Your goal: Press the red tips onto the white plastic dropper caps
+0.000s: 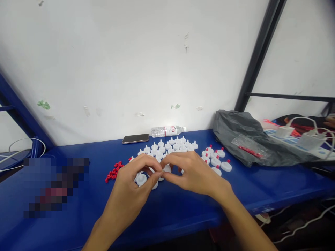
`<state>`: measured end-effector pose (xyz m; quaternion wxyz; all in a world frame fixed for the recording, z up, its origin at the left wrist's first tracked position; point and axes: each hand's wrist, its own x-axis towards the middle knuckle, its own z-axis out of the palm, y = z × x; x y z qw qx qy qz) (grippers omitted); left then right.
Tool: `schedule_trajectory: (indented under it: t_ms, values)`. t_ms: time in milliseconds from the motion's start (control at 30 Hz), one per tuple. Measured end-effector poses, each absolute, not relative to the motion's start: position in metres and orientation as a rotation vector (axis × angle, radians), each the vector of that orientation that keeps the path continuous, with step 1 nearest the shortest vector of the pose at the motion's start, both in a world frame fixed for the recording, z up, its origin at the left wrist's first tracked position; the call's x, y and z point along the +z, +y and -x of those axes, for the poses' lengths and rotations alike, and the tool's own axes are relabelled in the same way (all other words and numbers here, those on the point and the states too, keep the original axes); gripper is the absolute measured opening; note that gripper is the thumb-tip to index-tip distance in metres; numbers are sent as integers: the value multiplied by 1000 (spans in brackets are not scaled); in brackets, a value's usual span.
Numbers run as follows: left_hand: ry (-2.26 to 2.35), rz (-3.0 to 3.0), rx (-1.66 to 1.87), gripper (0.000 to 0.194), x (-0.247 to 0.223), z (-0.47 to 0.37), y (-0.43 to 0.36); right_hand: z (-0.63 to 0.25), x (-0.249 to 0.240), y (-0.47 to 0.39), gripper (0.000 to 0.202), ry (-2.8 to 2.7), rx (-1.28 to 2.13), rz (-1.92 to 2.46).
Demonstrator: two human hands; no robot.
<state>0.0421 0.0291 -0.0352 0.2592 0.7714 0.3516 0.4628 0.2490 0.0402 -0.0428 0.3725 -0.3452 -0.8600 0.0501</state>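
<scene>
My left hand [136,181] and my right hand [192,172] meet fingertip to fingertip over the middle of the blue table. Both are pinched closed; whatever lies between the fingertips is too small and hidden to name. Behind and below them spread several white round caps with nozzles [161,143]. A heap of small red pieces [114,172] lies left of the white caps, beside my left wrist. To the right of my right hand sit several white caps with red tips [215,160].
A phone [135,138] and a clear plastic bottle [167,131] lie by the wall. At the right are a grey plastic bag [230,129], a small clear packet with red pieces [251,149] and white chargers with cables [284,131]. A blurred-out patch [54,188] covers the table's left.
</scene>
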Motion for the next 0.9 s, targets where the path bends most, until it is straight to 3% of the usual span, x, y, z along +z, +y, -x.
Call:
schedule_trajectory:
  t_ms: [433, 633, 900]
  values:
    - [939, -2110, 1312, 12, -36, -41, 28, -250, -44, 42, 4, -2110, 254, 848]
    - [990, -2188, 1367, 16, -40, -40, 32, -254, -45, 45, 30, -2173, 247, 774]
    - [985, -1968, 1339, 10, -34, -39, 30, -254, -45, 46, 35, -2131, 132, 729]
